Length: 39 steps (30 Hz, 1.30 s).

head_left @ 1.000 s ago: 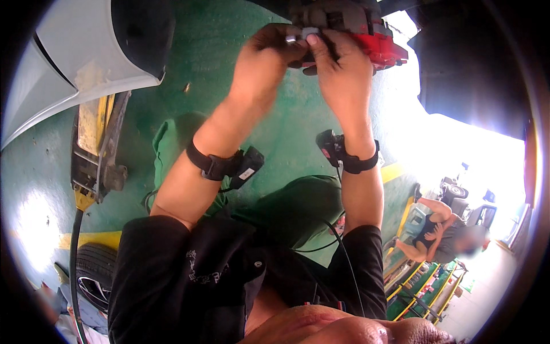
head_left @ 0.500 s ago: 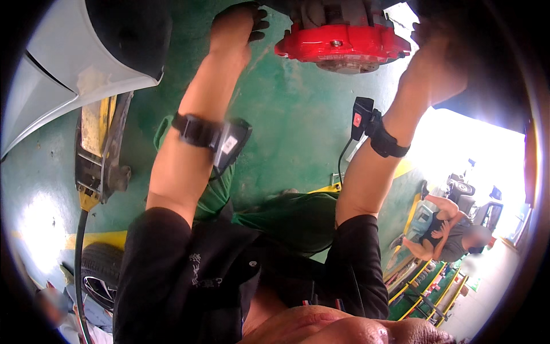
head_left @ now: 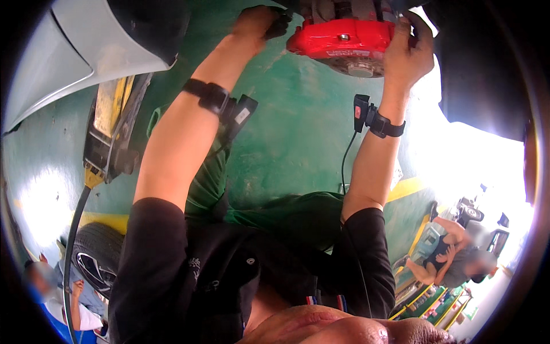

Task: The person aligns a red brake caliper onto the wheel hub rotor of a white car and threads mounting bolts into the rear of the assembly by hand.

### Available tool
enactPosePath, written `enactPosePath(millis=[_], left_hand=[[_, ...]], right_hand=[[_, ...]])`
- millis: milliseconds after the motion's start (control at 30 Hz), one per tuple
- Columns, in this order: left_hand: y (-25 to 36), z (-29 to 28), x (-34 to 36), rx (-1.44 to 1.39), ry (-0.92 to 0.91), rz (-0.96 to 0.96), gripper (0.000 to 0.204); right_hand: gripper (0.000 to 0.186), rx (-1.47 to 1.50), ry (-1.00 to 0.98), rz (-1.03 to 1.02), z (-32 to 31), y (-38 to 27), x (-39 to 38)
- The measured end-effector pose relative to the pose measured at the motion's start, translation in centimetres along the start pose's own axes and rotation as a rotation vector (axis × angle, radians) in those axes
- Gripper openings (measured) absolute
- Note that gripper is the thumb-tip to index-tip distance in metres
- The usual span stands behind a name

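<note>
A red brake caliper (head_left: 326, 37) hangs at the top middle, with a round metal hub (head_left: 360, 67) below it. My right hand (head_left: 409, 49) is at the caliper’s right end, thumb and fingers curled against it. My left hand (head_left: 263, 26) is raised just beyond the caliper’s left end. Its darkened fingers are bent and slightly blurred, and I cannot make out what, if anything, they hold. Black devices with straps (head_left: 217, 100) are on both my wrists.
A pale car body panel (head_left: 97, 34) is at upper left, above a yellow-and-black jack (head_left: 109, 120) with a long handle. A loose tire (head_left: 97, 255) lies behind it. A dark overhang (head_left: 475, 74) fills the upper right. Other people (head_left: 450, 269) are at both lower edges.
Since half a second ago both my hands have moved inward toward the caliper, the right now curled on its end. A second ago they were together over it.
</note>
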<state>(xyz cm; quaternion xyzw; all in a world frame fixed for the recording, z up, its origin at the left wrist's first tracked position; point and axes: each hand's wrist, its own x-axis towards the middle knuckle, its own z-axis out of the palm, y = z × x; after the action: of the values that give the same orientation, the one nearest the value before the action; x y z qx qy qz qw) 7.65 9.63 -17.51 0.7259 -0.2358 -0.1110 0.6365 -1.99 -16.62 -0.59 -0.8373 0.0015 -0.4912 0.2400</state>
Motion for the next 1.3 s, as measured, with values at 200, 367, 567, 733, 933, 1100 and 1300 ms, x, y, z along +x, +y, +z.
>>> enactPosePath(millis=[200, 367, 567, 733, 933, 1100, 1300], left_hand=[[2.9, 1.3, 0.0, 0.507, -0.039, 0.112, 0.034], [2.7, 0.9, 0.5, 0.423, -0.146, 0.041, 0.031], [4.8, 1.8, -0.4, 0.574, -0.171, 0.074, 0.03], [-0.3, 2.4, 1.2, -0.765, -0.035, -0.313, 0.027], [0.9, 2.2, 1.0, -0.913, 0.0, -0.454, 0.028], [3.5, 2.5, -0.1, -0.231, -0.045, -0.184, 0.026], [6.3, 3.1, -1.1, 0.076, 0.01, -0.11, 0.026]], right_hand=[[0.014, 0.049, 0.084, -0.094, 0.4, 1.4, 0.2], [0.017, 0.086, 0.092, -0.093, 0.5, 0.8, -0.1], [0.02, 0.028, 0.072, -0.092, 0.1, 0.7, 0.1], [0.028, 0.063, 0.057, 0.006, 0.5, 0.3, 0.1], [0.028, 0.054, 0.049, -0.034, 0.3, 0.6, 0.1], [0.02, 0.095, 0.071, -0.099, 0.7, 1.7, 0.3], [0.021, 0.065, 0.085, -0.107, 0.5, 1.3, 0.2]])
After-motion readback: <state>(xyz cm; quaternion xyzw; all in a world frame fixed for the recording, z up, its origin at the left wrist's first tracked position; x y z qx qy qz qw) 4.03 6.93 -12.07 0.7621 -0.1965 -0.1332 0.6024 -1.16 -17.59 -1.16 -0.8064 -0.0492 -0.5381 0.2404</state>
